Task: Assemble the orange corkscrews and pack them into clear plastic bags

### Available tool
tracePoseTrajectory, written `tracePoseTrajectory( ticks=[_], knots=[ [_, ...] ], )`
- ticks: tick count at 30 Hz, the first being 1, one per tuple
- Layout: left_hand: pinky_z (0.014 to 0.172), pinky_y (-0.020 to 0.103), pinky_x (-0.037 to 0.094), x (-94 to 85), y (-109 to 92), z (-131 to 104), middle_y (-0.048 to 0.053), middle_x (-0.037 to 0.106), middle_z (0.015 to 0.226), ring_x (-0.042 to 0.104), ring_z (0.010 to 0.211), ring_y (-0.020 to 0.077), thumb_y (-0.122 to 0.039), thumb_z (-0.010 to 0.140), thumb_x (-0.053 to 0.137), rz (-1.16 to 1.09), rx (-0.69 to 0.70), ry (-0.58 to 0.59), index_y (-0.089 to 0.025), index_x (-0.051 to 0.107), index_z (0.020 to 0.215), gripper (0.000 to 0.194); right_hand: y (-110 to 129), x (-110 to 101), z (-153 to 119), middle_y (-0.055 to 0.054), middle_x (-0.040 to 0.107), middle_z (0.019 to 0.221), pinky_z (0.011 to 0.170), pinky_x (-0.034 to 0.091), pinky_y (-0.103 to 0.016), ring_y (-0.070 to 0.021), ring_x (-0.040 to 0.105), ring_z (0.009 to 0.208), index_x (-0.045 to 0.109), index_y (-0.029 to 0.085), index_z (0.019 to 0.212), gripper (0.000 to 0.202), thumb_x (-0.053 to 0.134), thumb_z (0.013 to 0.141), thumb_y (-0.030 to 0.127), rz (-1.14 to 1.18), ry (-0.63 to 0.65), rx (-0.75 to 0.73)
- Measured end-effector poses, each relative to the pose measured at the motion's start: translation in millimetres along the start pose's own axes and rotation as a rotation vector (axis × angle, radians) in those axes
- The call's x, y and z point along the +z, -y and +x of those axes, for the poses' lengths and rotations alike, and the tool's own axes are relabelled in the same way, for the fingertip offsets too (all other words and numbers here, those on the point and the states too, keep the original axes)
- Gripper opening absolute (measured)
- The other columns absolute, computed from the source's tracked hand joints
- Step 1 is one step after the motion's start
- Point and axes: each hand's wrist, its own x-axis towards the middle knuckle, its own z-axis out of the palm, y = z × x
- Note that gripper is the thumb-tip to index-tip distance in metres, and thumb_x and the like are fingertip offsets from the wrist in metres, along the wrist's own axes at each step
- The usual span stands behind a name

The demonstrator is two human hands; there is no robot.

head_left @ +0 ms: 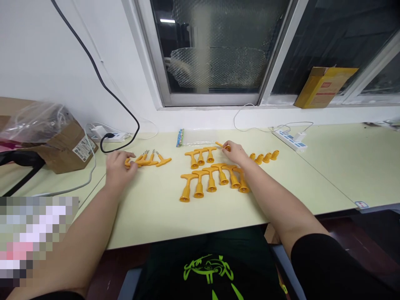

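While nine pieces seem joined, screws and right-side cups are unjoined, a part gripped by the right hand, left hand's grip unclear.

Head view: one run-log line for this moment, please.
left hand: at coil-tipped yellow handles | right hand: holding yellow piece | middle: yellow handle-and-cup units, two rows | to their right: loose yellow cups
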Motion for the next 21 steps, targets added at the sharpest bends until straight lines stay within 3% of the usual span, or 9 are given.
tracePoseTrajectory(
  ticks=[3,5,8,12,14,16,21],
  knots=[
    [0.103,0.047,0.042,7.9,-45,3,0.010,0.062,0.095,0.058,0.103,0.0299,-0.025,0.078,0.060,-0.111,0.114,0.005,-0.021,0.065,0.091,0.015,6,-11,-11,0.000,0.066,0.078,0.070,0.054,-0.030,-0.0166,0.065,0.072,0.060,0.025,0.102,0.022,0.064,0.086,0.039,0.492,-0.049,0.112],
    [0.102,0.048,0.044,12.2,-81,5,0.010,0.063,0.098,0.060,0.105,0.0304,-0.023,0.079,0.062,-0.189,0.213,0.022,-0.022,0.067,0.092,0.014,13,-17,-21,0.000,0.066,0.075,0.064,0.054,-0.027,-0.0156,0.065,0.067,0.054,0.025,0.099,0.022,0.064,0.083,0.037,0.804,0.012,0.175],
    [0.107,0.050,0.044,17.5,-135,9,0.011,0.066,0.113,0.060,0.117,0.0316,-0.020,0.080,0.065,-0.285,0.333,0.100,-0.025,0.070,0.103,0.024,23,-22,-36,-0.001,0.067,0.070,0.054,0.049,-0.023,-0.0143,0.060,0.057,0.049,0.025,0.096,0.021,0.061,0.081,0.036,1.107,0.168,0.265],
    [0.121,0.053,0.034,29.5,-187,12,0.009,0.055,0.150,0.043,0.147,0.0327,-0.017,0.083,0.065,-0.432,0.536,0.275,-0.029,0.067,0.125,0.044,26,-23,-50,0.002,0.058,0.059,0.043,0.034,-0.018,-0.0102,0.044,0.045,0.048,0.024,0.092,0.021,0.060,0.081,0.038,1.266,0.467,0.324],
    [0.119,0.051,0.038,37.8,-198,10,0.009,0.057,0.149,0.047,0.144,0.0299,-0.012,0.086,0.060,-0.518,0.578,0.330,-0.027,0.067,0.126,0.044,23,-21,-54,0.003,0.056,0.058,0.042,0.029,-0.017,-0.0096,0.041,0.044,0.048,0.024,0.091,0.023,0.061,0.080,0.039,1.265,0.613,0.300],
    [0.112,0.046,0.046,45.4,-200,4,0.009,0.067,0.136,0.059,0.132,0.0265,-0.008,0.087,0.054,-0.604,0.545,0.350,-0.026,0.067,0.124,0.044,20,-17,-56,0.003,0.057,0.059,0.043,0.030,-0.018,-0.0101,0.043,0.046,0.048,0.024,0.092,0.025,0.062,0.079,0.040,1.220,0.681,0.245],
    [0.099,0.041,0.056,53.7,-188,-9,0.009,0.074,0.112,0.070,0.106,0.0245,-0.025,0.091,0.066,-0.761,0.253,0.385,-0.024,0.071,0.112,0.022,17,-6,-61,0.001,0.068,0.075,0.061,0.047,-0.025,-0.0137,0.058,0.061,0.048,0.025,0.099,0.023,0.061,0.085,0.037,1.022,0.562,-0.051]
  ],
)
